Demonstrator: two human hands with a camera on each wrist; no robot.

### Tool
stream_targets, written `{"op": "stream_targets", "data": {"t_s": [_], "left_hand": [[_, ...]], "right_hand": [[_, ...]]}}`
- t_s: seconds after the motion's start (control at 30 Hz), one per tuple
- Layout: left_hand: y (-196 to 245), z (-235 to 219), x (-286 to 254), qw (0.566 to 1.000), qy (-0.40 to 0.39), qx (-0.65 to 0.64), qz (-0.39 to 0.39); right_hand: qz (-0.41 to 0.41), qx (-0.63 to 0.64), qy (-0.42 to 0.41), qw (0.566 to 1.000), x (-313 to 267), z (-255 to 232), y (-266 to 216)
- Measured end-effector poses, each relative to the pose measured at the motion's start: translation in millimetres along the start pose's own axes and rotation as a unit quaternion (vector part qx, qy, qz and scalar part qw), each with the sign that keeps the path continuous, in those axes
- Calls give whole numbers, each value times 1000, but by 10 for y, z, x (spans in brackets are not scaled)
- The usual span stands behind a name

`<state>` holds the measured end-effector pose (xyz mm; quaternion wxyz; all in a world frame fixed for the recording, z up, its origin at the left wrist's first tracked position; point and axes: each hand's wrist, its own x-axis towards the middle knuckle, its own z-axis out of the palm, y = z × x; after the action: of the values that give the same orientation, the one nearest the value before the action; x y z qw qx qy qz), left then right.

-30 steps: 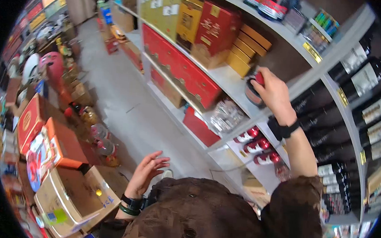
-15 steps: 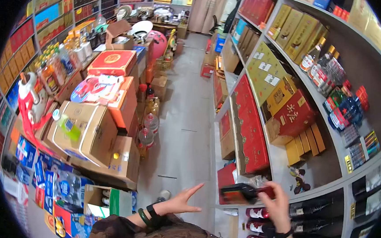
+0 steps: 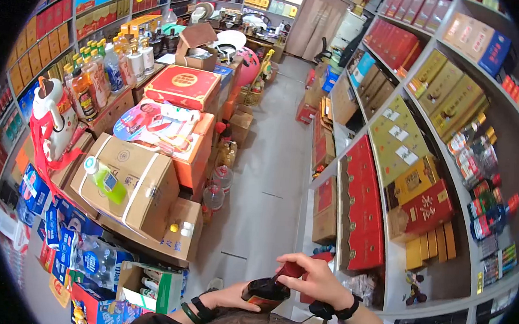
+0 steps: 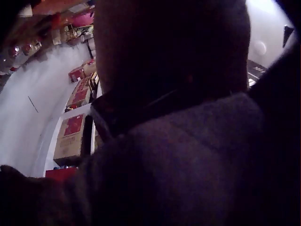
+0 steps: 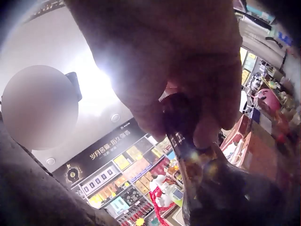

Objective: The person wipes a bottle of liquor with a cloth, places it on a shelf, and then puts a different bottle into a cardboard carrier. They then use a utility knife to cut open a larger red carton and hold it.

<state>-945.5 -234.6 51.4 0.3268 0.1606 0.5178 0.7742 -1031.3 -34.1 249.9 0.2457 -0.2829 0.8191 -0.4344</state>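
Can't really read the label (image 3: 263,302) on the bottle (image 3: 270,290), bottom centre; gripping with left hand (image 3: 231,296), pinching red top (image 3: 291,271) with right hand (image 3: 318,282).

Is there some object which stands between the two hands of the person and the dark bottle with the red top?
No, nothing visible stands between them. The left hand holds the dark bottle by its body, and the right hand is directly on the red top.
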Motion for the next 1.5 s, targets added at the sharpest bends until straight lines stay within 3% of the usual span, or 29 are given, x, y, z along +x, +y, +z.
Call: {"op": "stream_targets", "data": {"t_s": [0.13,0.23,0.4,0.5,0.53,0.6,0.67,0.8,0.93,1.07,1.23,1.33,1.37,1.47,1.5], "left_hand": [[312,-348,-192,999,34,27,-2],[100,-559,-306,999,47,-24,3],[-76,-602,-712,973,229,-22,24],[56,-349,-1037,936,345,-62,23],[-25,-249,-1115,911,387,-108,90],[-116,-41,-1346,886,435,-120,105],[-51,380,-1464,838,480,-168,197],[-210,1294,-1700,732,636,-148,197],[-726,2271,-1854,629,707,-230,229],[-1063,3039,-2116,547,768,-233,240],[-1590,3685,-2639,468,823,-220,233],[-2082,3960,-3192,463,840,-182,215],[-2272,4060,-3385,441,854,-142,235],[-2768,4473,-4076,411,888,-105,178],[-2708,4685,-4330,408,888,-129,169]], "right_hand": [[38,62,-16,997,435,84,84],[66,87,-2,994,528,110,229],[94,44,-7,995,440,177,658],[75,33,-45,996,378,244,851],[63,27,-66,996,396,286,885],[36,15,-114,993,437,360,907],[-12,-20,-152,988,493,364,800],[-98,-39,-270,957,559,698,724],[-154,-29,-412,898,510,1347,848],[-126,-1,-504,854,139,2049,416],[-163,-28,-639,752,-460,3165,-57],[-230,-69,-679,694,-768,4029,-309],[-223,-95,-681,691,-921,4337,-455],[-298,-141,-691,643,-1393,5269,-952],[-299,-129,-702,634,-1560,5546,-1113]]}}
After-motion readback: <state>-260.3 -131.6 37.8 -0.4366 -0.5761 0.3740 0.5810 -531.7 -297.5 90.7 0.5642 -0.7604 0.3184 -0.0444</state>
